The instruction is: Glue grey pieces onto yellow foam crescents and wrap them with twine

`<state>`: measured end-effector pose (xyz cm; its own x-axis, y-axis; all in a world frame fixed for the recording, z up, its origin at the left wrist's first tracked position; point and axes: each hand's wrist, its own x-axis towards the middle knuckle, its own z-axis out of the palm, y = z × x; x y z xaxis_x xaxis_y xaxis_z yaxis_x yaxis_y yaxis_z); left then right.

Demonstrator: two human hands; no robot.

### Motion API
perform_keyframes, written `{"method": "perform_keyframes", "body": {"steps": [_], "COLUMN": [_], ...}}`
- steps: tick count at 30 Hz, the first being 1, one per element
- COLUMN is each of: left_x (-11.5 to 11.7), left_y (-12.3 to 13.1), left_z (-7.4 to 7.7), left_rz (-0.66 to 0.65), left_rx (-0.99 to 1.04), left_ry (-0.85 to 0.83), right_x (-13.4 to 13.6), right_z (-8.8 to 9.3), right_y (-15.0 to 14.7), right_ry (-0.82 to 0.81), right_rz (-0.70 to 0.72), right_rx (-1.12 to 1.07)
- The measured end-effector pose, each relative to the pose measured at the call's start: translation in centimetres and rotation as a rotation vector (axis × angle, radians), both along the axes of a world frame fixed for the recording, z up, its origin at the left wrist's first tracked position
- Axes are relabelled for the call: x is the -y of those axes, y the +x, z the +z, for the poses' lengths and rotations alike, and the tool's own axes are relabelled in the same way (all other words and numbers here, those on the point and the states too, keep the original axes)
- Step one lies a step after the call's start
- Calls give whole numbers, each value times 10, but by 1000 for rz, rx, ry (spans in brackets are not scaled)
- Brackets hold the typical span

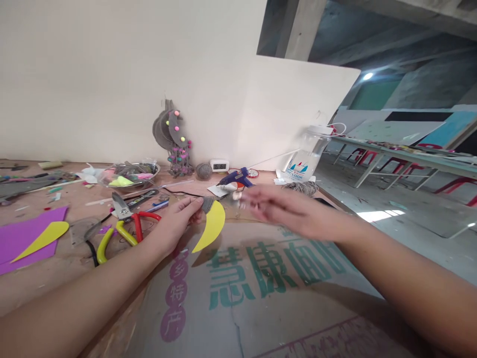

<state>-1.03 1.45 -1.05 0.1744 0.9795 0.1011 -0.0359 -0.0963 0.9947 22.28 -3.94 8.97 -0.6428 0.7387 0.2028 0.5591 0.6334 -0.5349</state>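
Note:
My left hand (pixel 191 211) pinches the upper end of a yellow crescent cutout (pixel 213 223). Grey yarn (pixel 207 204) is wound round that end, beside my fingertips. To the right, my right hand (pixel 276 209) hovers above the work surface, its fingers pointing left and smeared by motion. Whether anything is between those fingers does not show clearly. Behind the hands lies a blue glue gun (pixel 236 176) on its side. A grey yarn ball (pixel 203 171) rests near the wall.
Pliers with red handles (pixel 137 226) and yellow-handled shears (pixel 121 209) lie left. Purple sheets (pixel 28 243) carry another yellow cutout (pixel 46 239). A bowl of craft pieces (pixel 128 176), a small digital clock (pixel 219 165) and a plastic bottle (pixel 303 154) stand behind. A printed sack (pixel 238 308) covers the front.

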Motion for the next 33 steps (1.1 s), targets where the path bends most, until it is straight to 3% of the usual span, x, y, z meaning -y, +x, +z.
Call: {"method": "perform_keyframes", "body": {"steps": [3, 8, 13, 17, 20, 26, 33], "left_x": [0, 5, 10, 8, 8, 11, 7], "left_y": [0, 2, 3, 3, 4, 7, 6], "left_z": [-1, 7, 11, 9, 10, 13, 8], "left_rz": [-51, -57, -72, -90, -106, -155, -169], "left_rx": [-54, -224, -267, -278, -296, -325, -364], "left_ry": [11, 0, 34, 66, 98, 147, 157], "right_x": [-34, -64, -37, -17, -17, -29, -30], "right_z": [-11, -40, -49, -60, -71, -86, -87], "right_y": [21, 29, -5, -26, -29, -28, -24], "right_ry": [214, 355, 141, 149, 53, -399, -454], "right_rz": [-247, -414, -442, -353, -313, -202, -219], "right_rx": [8, 28, -118, -177, -281, -594, -577]}}
